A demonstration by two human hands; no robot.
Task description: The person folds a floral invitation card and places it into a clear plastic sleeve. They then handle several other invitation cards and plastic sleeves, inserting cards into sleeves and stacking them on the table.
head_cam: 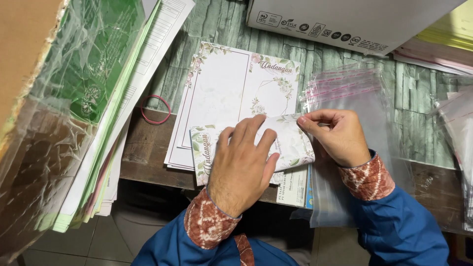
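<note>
1. Even, fairly bright light fell from above.
2. Glare sheened the plastic wrap [93, 54] at left.
3. The cardboard edge [24, 44] looked soft, perhaps out of focus.
4. Shadows stayed faint.

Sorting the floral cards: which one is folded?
The floral card under the left hand, pinched by the right hand; the stack behind lies flat.

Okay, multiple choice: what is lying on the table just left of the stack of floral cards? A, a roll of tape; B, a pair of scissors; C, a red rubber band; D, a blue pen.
C: a red rubber band lies in a loop on the table, left of the stack of floral cards.
</note>
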